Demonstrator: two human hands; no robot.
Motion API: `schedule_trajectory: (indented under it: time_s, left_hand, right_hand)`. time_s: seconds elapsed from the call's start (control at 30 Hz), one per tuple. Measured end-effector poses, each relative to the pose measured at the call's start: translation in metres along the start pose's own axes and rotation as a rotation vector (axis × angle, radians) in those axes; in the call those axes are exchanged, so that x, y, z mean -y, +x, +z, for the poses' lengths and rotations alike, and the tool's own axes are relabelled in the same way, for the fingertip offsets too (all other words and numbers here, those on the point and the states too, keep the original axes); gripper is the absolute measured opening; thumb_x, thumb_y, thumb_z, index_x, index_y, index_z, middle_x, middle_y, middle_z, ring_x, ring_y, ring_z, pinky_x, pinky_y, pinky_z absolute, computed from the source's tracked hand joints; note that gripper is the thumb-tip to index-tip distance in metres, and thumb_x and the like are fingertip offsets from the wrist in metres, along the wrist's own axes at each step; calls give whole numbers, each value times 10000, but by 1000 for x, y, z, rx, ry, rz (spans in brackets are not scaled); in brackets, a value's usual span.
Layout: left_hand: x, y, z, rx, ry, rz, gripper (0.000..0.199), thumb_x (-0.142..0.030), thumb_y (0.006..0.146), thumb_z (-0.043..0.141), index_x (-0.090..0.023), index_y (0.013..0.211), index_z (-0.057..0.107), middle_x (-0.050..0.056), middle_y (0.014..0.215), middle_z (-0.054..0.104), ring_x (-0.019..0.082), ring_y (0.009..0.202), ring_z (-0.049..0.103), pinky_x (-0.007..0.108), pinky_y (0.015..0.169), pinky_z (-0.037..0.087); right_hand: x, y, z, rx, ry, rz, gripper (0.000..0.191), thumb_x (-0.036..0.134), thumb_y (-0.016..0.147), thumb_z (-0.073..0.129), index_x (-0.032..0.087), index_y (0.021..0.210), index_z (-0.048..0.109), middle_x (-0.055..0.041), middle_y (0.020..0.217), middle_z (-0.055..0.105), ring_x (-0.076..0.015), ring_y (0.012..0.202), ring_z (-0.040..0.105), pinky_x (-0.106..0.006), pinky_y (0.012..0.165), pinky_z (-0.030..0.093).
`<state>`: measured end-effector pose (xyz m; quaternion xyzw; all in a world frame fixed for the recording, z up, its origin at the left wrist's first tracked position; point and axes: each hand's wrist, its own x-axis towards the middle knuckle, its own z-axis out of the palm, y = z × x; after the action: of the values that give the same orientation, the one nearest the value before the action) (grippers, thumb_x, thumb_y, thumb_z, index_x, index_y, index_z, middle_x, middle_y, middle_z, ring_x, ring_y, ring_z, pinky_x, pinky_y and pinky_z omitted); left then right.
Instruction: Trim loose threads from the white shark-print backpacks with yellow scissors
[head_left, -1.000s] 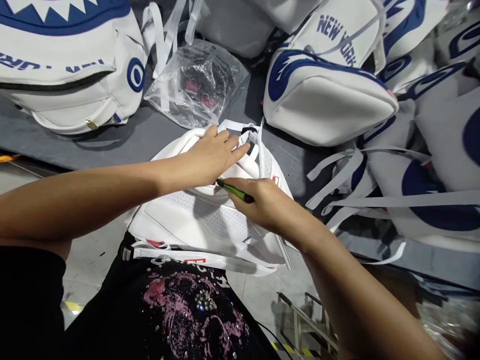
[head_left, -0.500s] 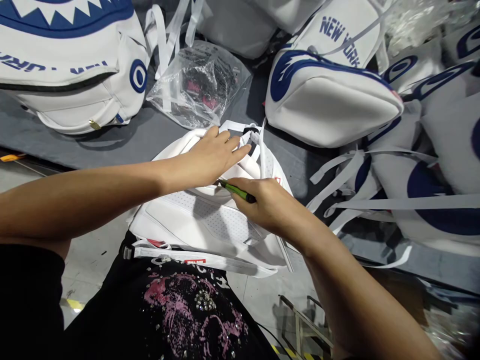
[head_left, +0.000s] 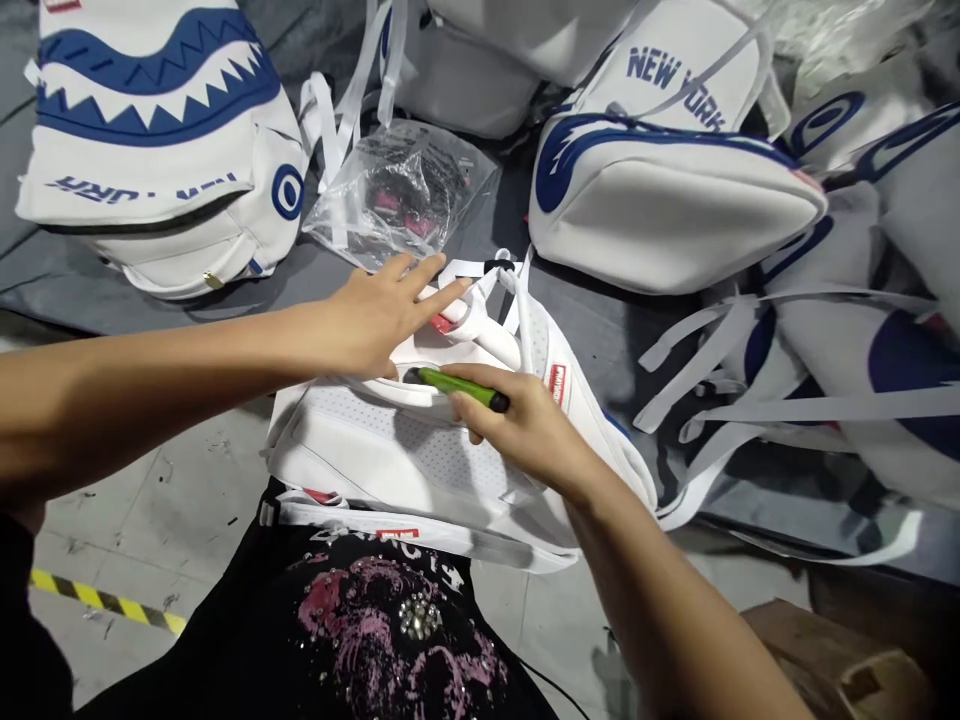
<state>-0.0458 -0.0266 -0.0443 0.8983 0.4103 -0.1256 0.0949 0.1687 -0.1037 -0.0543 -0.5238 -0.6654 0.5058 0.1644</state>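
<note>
Dark grey cloth covers the surface, and a pale floor with black-and-yellow tape shows below its near edge. Straddling that near edge, around its middle, lies a white backpack, back panel up, its lower end against the person's black clothing. Its material looks smooth, with fine dots over the padded panel and a dotted shoulder strap running up to a black slider. Red labels mark the right strap and the webbing along the bottom; a trace of blue shows at the right side.

Of the two hands, the left hand spreads its fingers palm-down on the upper part, gripping nothing that shows. The right hand is closed around a green tool, whose dark tip is over the bag just beside the left thumb; whether it touches cannot be told. Beyond, toward the surface's far edge, sits a clear plastic bag.
</note>
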Motion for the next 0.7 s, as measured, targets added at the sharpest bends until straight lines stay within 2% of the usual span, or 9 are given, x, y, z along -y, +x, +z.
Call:
schedule_trajectory:
  time_s: [0.1,0.23,0.37,0.47,0.53,0.6,0.7]
  left_hand:
    - [0,-1,-1,39,9,-20,1262,-447,728,780,-286,1617,-100,158,1704,-44,512,1487,133,579,1103,352]
    - [2,3,0,77,41,-20,1262,-393,717,773,-285,1619,-103,165,1703,-9,489,1451,224,535,1065,405]
    - [6,7,0,112,74,-18,1206,-345,740,738,-291,1623,-82,174,1654,205,432,1409,318,488,1050,424]
    - [6,7,-1,93,92,-26,1173,-340,758,731,-304,1624,-59,167,1599,323,401,1391,352,462,1032,442]
    - [4,7,-1,90,98,-46,1196,-366,753,748,-308,1621,-73,174,1624,278,413,1395,350,473,1023,450]
    - [1,6,0,107,113,-74,1254,-413,730,780,-298,1618,-99,191,1665,170,452,1421,310,515,1043,429]
    - [-9,6,2,94,169,-123,1304,-478,713,809,-271,1618,-107,214,1685,55,502,1468,204,612,1106,333]
  right_hand:
    - [-2,5,13,22,139,-43,437,368,929,565,119,1267,687,-56,843,719,-105,574,556,-253,544,446]
    - [-1,9,14,89,95,-100,347,317,915,575,124,1151,741,-41,807,702,-115,642,559,-266,613,452]
    - [-2,13,10,126,91,-134,337,301,903,580,143,1153,740,-53,908,728,-140,715,598,-281,658,473]
    - [-3,15,13,95,88,-163,314,283,903,564,163,1131,744,-62,990,740,-157,778,623,-287,694,480]
    - [-3,14,17,40,44,-162,283,268,903,551,170,1072,755,-71,995,743,-166,785,625,-288,690,470]
    - [-1,13,21,-3,-7,-149,269,257,903,539,171,1029,761,-77,960,743,-169,765,620,-290,675,454]
    - [0,11,25,-39,-17,-143,283,259,908,531,174,1050,760,-72,902,739,-166,728,613,-287,661,436]
